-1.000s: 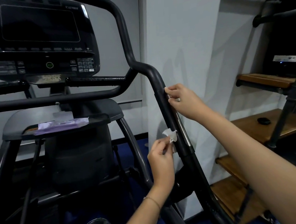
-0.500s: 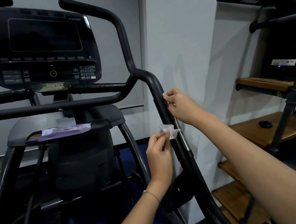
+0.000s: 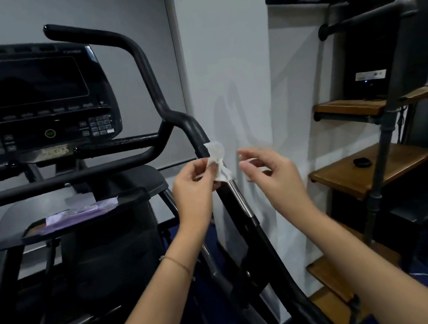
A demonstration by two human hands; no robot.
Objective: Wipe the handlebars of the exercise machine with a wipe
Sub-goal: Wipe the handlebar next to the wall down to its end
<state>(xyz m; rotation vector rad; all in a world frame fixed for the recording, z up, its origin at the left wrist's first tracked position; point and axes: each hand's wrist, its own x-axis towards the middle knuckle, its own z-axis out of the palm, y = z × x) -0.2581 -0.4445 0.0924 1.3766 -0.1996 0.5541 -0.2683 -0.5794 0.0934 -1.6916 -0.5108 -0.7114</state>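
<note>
Wipe (image 3: 216, 161) is up at the handlebar (image 3: 189, 127) bend now, pinched in the fingers of the left hand (image 3: 193, 190). Right hand (image 3: 272, 177) has let go of the bar, fingers loose and empty; likely a refold next.

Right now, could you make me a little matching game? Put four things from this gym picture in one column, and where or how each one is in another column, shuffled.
Things:
1. wipe
2. right hand
3. purple packet
4. small black object

Places or states:
a. on the wooden shelf
b. on the machine's tray
c. pinched by the left hand
d. open, holding nothing

Pairs: 1-c, 2-d, 3-b, 4-a
</note>
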